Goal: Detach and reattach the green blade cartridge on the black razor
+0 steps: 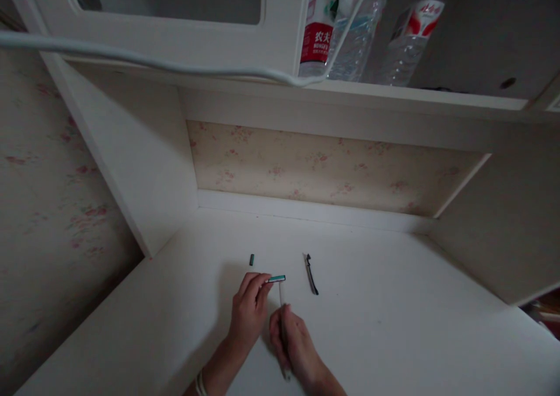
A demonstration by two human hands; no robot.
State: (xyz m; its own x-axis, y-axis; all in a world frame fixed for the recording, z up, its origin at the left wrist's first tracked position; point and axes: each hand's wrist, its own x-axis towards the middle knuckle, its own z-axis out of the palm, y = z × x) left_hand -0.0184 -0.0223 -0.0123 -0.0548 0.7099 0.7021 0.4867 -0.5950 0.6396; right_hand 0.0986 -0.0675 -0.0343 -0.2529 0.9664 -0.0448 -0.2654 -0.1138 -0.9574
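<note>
My left hand (pixel 249 308) pinches one end of a small flat teal-and-black bar that looks like a razor blade cartridge (pixel 277 279). Below it, my right hand (pixel 297 337) is closed around a slim whitish stick (pixel 282 294), whose upper tip sits just under the cartridge. Whether tip and cartridge touch, I cannot tell. The stick's lower end shows beneath the fingers; its exact kind is unclear. A second small teal-and-black piece (pixel 251 259) lies beyond my left hand. To the right of the cartridge rests a thin black razor handle (pixel 311 276).
All this is over a white desk (pixel 385 326), boxed in by a left side panel (pixel 135 145) and a right one (pixel 503 221). Overhead, a shelf holds plastic bottles (pixel 321 28), with a pale cable (pixel 175 66) hanging across its front.
</note>
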